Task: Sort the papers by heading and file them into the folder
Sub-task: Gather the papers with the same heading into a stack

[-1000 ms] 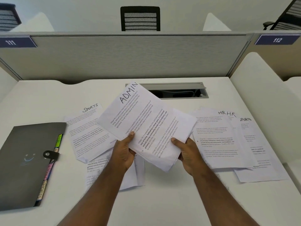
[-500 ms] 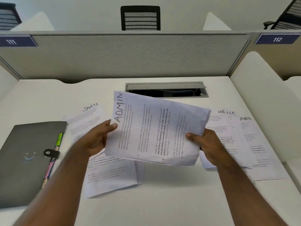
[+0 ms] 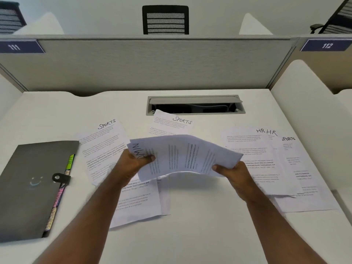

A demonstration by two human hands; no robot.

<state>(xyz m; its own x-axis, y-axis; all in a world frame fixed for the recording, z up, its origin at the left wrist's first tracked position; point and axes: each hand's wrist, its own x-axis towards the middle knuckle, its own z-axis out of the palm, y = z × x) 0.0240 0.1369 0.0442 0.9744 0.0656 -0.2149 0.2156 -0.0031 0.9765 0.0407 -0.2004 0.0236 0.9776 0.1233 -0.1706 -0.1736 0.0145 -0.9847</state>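
Stack held in both hands, headings partly covered

Print on every sheet is too blurred for me to read; only the handwritten headings come through. On the stack (image 3: 182, 155) I can read "DMIN" along its left end, with the first letter covered by my left thumb. The sheets under the stack's top page are hidden, so I cannot tell their headings. A sports sheet (image 3: 171, 124) behind the stack shows only its upper part. At the right, two HR sheets (image 3: 253, 159) overlap a further sheet (image 3: 297, 168) whose heading is cut to "PORTS". Sheets (image 3: 141, 202) near my left forearm have their headings covered.

My left hand (image 3: 131, 162) grips the stack's left end, thumb on top. My right hand (image 3: 234, 174) grips its right end the same way. The stack bows upward between them, above the desk (image 3: 190, 235). Another sports sheet (image 3: 103, 147) lies left of my left hand. The folder (image 3: 32, 187) lies closed at the far left, well apart from both hands, with coloured tabs showing at its right edge.
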